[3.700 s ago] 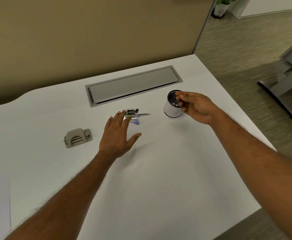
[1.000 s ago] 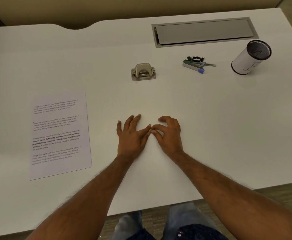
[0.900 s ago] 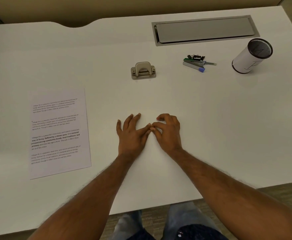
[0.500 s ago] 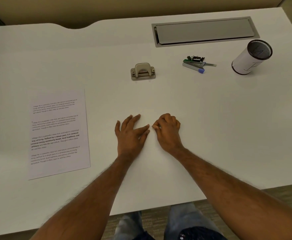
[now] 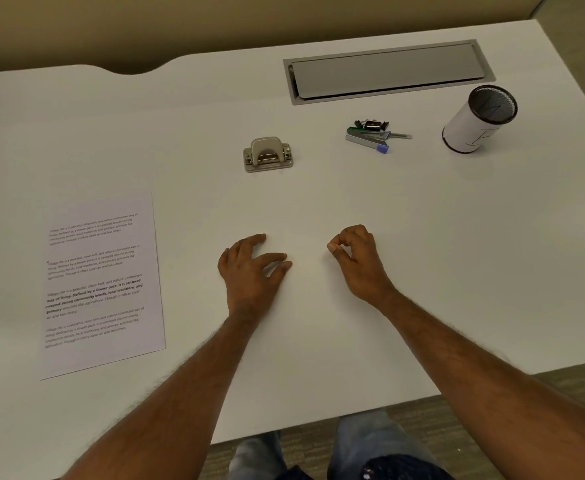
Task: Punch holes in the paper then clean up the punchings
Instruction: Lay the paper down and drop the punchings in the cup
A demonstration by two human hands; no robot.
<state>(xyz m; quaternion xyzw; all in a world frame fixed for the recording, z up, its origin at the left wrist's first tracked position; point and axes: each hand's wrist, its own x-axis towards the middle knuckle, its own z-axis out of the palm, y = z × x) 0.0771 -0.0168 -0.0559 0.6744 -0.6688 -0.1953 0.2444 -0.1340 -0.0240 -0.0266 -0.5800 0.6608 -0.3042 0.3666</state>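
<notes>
A printed sheet of paper [image 5: 100, 282] lies flat at the left of the white desk [image 5: 440, 258]. The grey hole punch [image 5: 267, 155] stands further back, near the middle, untouched. My left hand [image 5: 253, 271] rests on the desk with its fingers loosely spread and holds nothing. A short gap to its right, my right hand [image 5: 356, 261] is curled, thumb and forefinger pinched together on tiny pale punchings that barely show. A white cup with a dark mesh rim [image 5: 478, 119] stands at the back right.
A small pile of pens, a lead box and binder clips [image 5: 370, 135] lies between the punch and the cup. A grey cable flap [image 5: 388, 71] is set into the desk at the back. The desk's front edge runs just below my forearms.
My hands were touching at the fingertips with fingers flat on the desk. They have now drawn apart, and my right hand's fingers have curled into a pinch.
</notes>
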